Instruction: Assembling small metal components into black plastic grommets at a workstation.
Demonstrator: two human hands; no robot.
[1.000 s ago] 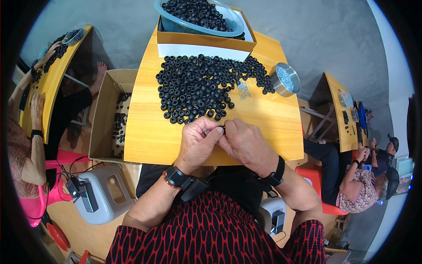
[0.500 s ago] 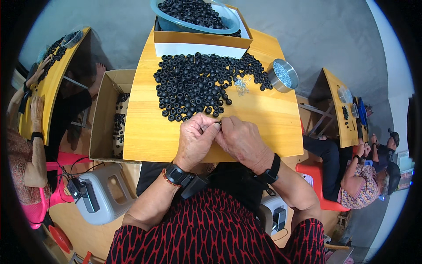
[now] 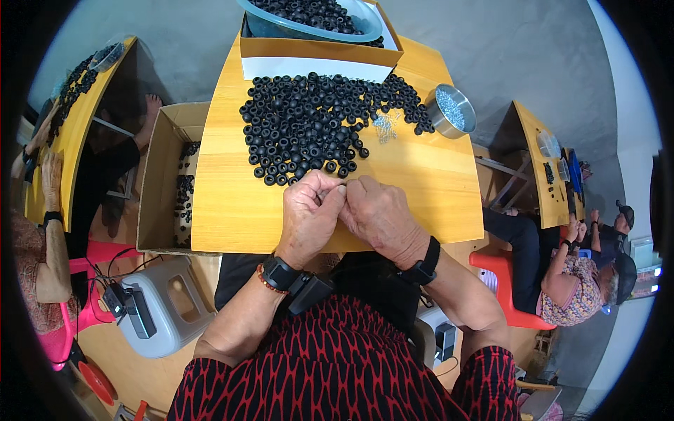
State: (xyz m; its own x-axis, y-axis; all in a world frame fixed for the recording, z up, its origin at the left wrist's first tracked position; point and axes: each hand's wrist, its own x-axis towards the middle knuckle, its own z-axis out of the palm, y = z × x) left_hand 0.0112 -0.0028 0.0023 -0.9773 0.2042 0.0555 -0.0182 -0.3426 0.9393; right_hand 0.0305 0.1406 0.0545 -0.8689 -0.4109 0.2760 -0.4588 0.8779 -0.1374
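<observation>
My left hand [image 3: 309, 214] and my right hand [image 3: 382, 216] meet over the front part of the yellow wooden table [image 3: 435, 203]. Both are closed, thumbs and fingertips pinched together. Whatever lies between the fingertips is too small and too covered to make out. Just beyond the fingers spreads a wide heap of small black ring-shaped pieces [image 3: 295, 130], several with their round holes facing up. At the heap's right side lies a little pile of thin, clear-looking small parts [image 3: 385, 126]. A metal bowl [image 3: 469, 130] holding many pale blue small bits [image 3: 451, 110] stands at the right edge.
At the back, a brown and white box [image 3: 316, 69] carries a light blue basin [image 3: 281, 27] full of black pieces. Left of the table is a cardboard carton [image 3: 158, 182] with more inside. A grey stool [image 3: 158, 309] stands lower left. People work at side tables left and right.
The whole view has shifted slightly. My hands stay pinched together, and the right fingers look more curled, with the fingertips closer to the left thumb. The heap looks unchanged.
</observation>
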